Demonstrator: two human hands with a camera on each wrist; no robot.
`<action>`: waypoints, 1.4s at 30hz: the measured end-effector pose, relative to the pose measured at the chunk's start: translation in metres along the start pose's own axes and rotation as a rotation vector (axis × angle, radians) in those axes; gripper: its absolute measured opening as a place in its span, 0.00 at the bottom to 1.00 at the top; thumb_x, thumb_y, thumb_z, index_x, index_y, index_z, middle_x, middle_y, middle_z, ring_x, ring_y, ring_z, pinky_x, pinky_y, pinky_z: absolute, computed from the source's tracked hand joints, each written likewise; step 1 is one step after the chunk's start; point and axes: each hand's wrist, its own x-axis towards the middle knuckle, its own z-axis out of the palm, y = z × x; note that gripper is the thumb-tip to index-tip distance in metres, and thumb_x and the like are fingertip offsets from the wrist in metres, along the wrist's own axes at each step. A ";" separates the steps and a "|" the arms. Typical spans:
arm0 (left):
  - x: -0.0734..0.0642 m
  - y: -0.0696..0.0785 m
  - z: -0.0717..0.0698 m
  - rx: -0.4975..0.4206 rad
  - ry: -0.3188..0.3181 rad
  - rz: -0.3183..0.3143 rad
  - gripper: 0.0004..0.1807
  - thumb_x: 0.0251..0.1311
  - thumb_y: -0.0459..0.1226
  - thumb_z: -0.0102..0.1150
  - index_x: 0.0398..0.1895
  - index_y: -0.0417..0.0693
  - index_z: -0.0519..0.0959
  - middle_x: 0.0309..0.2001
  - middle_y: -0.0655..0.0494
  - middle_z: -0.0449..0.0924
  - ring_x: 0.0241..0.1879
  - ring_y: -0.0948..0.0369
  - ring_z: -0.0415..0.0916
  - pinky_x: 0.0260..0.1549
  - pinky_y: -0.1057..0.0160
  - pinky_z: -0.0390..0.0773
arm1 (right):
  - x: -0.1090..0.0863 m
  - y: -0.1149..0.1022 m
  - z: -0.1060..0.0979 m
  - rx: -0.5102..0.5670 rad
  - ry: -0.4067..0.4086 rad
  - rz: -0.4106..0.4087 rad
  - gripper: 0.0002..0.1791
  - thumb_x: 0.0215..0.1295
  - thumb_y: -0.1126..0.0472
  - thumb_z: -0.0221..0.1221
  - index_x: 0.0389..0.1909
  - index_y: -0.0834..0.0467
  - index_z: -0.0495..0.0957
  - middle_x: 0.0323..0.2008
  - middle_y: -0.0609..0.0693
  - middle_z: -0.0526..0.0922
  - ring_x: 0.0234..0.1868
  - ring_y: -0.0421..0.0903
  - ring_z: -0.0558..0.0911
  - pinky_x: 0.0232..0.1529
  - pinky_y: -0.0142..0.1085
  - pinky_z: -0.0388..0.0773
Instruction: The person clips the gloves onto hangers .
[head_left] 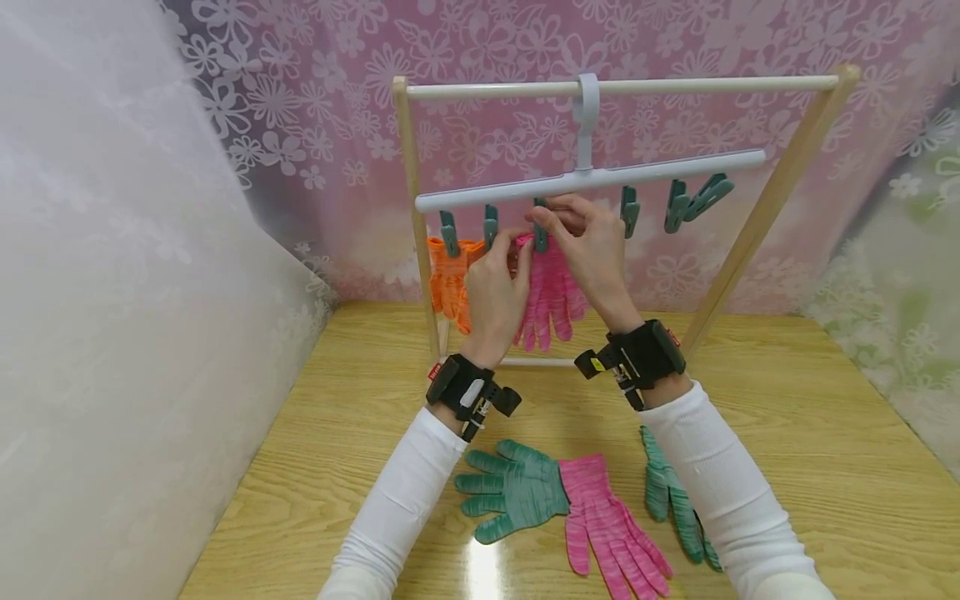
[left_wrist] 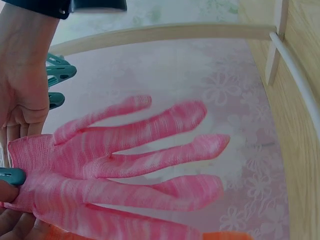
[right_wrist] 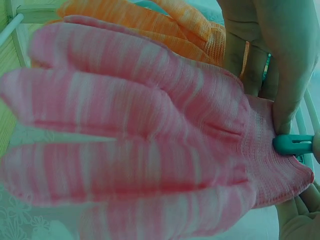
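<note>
A pink glove (head_left: 551,296) hangs fingers-down below a white clip hanger (head_left: 517,190), and a green clip (head_left: 540,227) sits over its cuff. My left hand (head_left: 497,287) pinches the cuff beside that clip. In the right wrist view the left thumb lies against the cuff (right_wrist: 260,130), close to the clip (right_wrist: 295,144). My right hand (head_left: 596,250) has its thumb and fingers on the clip's upper end. Behind the left hand, an orange glove (head_left: 447,283) hangs near the hanger's left end. The left wrist view shows the pink glove (left_wrist: 125,160) spread across it.
The hanger hooks over the top bar (head_left: 487,90) of a wooden rack (head_left: 750,225). More green clips (head_left: 675,207) hang on its right side. On the table (head_left: 337,467) lie a green glove (head_left: 517,492), another pink glove (head_left: 607,525) and a green glove (head_left: 667,492) partly under the right sleeve.
</note>
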 end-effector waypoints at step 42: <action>-0.031 -0.041 -0.002 -0.077 -0.271 0.091 0.41 0.69 0.34 0.62 0.80 0.50 0.52 0.52 0.46 0.82 0.44 0.55 0.84 0.37 0.63 0.83 | -0.035 0.054 -0.021 0.020 -0.235 0.256 0.23 0.69 0.58 0.65 0.61 0.66 0.79 0.51 0.64 0.85 0.52 0.58 0.86 0.51 0.33 0.83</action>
